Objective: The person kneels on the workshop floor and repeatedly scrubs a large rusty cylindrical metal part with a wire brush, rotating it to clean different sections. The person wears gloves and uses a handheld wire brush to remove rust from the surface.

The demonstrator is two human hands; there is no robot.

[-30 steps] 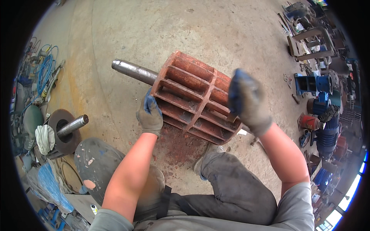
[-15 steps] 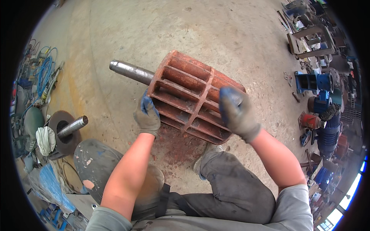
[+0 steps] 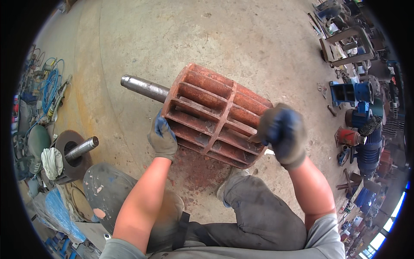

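Observation:
A rust-red finned metal rotor (image 3: pixel 201 113) lies tilted on the floor in front of me, its long blades divided by a raised middle band. A bare steel shaft (image 3: pixel 144 87) sticks out of its left end. My left hand (image 3: pixel 162 137), in a grey and blue glove, grips the lower left rim of the rotor. By the right end, my right hand (image 3: pixel 283 134) is closed in the same kind of glove and blurred by motion. A small brownish tip shows beside its fingers, but what it holds is mostly hidden.
Reddish flakes (image 3: pixel 194 170) cover the concrete below the rotor. At left stand a dark cylinder with a steel shaft (image 3: pixel 82 148), a white cloth (image 3: pixel 52 163) and blue hoses (image 3: pixel 51 88). Motors (image 3: pixel 366 149) and blue machine parts (image 3: pixel 360 92) line the right side.
My right hand has moved right and slightly down, off the blades to the rotor's right end. In view, the rotor sits slightly lower; my left hand keeps its grip.

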